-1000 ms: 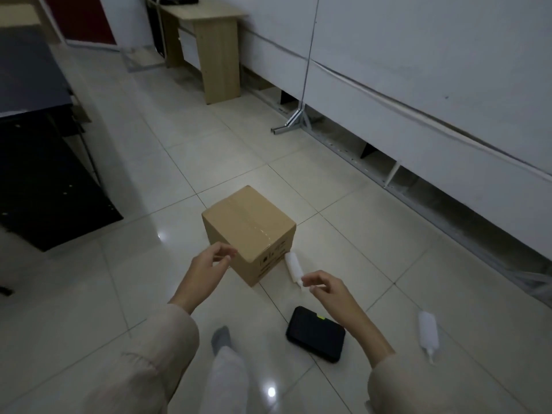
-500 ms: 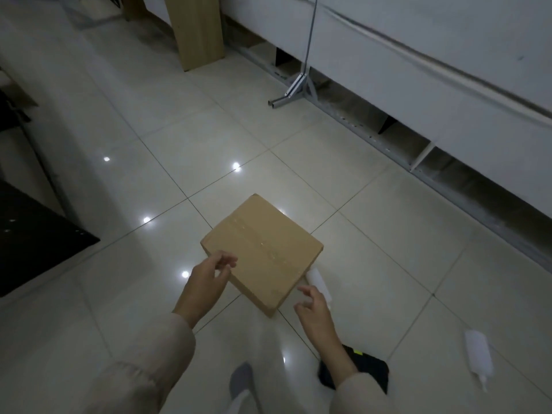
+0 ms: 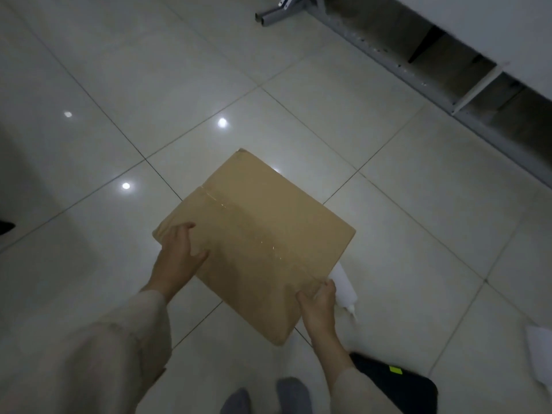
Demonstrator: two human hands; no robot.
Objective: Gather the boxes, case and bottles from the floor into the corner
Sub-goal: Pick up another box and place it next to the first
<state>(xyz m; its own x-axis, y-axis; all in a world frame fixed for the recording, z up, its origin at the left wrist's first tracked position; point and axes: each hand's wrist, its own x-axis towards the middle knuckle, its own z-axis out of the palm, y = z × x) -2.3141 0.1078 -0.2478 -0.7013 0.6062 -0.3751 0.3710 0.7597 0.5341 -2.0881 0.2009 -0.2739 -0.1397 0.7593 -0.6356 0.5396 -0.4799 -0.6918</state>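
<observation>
A taped brown cardboard box (image 3: 257, 231) stands on the tiled floor right below me. My left hand (image 3: 179, 258) lies on its near left corner, thumb on the top and fingers over the side. My right hand (image 3: 318, 303) grips the box's near right edge. A white bottle (image 3: 343, 286) lies on the floor against the box's right side, partly hidden behind my right hand. A black case (image 3: 397, 383) with a small yellow-green tag lies at the lower right. A second white bottle (image 3: 540, 354) shows at the right edge, cut off.
A grey metal frame rail (image 3: 388, 58) runs along the base of the white wall at the upper right, with a metal stand foot (image 3: 274, 14) at the top. My socked feet (image 3: 265, 395) are at the bottom. Glossy tiles stretch to the left and far side.
I have bent closer over the box. Both hands went from hovering near it to touching it, the left on the near left corner and the right on the near right edge.
</observation>
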